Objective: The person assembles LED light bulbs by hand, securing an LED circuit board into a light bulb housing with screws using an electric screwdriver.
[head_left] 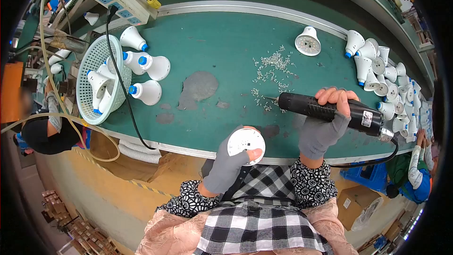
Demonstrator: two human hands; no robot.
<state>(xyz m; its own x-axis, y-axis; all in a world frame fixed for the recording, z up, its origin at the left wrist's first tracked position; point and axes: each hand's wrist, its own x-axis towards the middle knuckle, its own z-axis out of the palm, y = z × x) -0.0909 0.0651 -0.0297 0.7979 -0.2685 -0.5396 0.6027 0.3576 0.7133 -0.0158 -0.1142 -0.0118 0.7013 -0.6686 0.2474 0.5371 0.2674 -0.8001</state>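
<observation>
My left hand (231, 159), in a grey fingerless glove, holds a white bulb housing (244, 142) at the table's front edge, its round face up and my thumb on the rim. My right hand (330, 118), gloved the same way, is wrapped round a black electric screwdriver (307, 106). The driver lies nearly level, its thin bit pointing left at the scattered small screws (276, 62) on the green table (236, 33). Bit and bulb housing are apart. Whether a screw sits on the bit is too small to tell.
A pale green basket (84, 95) of bulb housings stands at the left, with several housings (155, 67) beside it. One housing (308, 41) stands at the back; many more (373, 63) crowd the right. A black cable (123, 85) crosses the left side. Other people (417, 170) sit at both sides.
</observation>
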